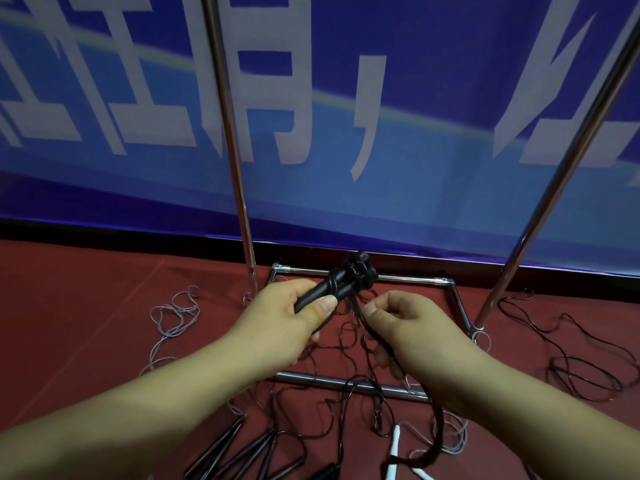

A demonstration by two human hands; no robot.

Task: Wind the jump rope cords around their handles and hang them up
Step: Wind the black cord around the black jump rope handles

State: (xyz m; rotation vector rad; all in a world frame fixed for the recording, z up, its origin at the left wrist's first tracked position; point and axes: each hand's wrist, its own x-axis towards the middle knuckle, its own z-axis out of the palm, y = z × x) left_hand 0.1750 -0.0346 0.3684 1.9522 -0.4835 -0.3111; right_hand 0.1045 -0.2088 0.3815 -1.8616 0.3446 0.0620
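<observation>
My left hand (287,317) grips a pair of black jump rope handles (332,287) held side by side, pointing up and to the right. Dark cord is wound in several turns around their far end (358,271). My right hand (412,327) pinches the loose dark cord (360,313) just right of the handles. A blurred length of that cord (438,431) trails down below my right wrist.
A chrome rack stands in front of me, with two upright poles (239,188) (540,216) and a rectangular base frame (408,279) on the red floor. Black handles (235,441), white handles (394,448) and tangled grey cord (173,317) and dark cord (568,355) lie around. A blue banner hangs behind.
</observation>
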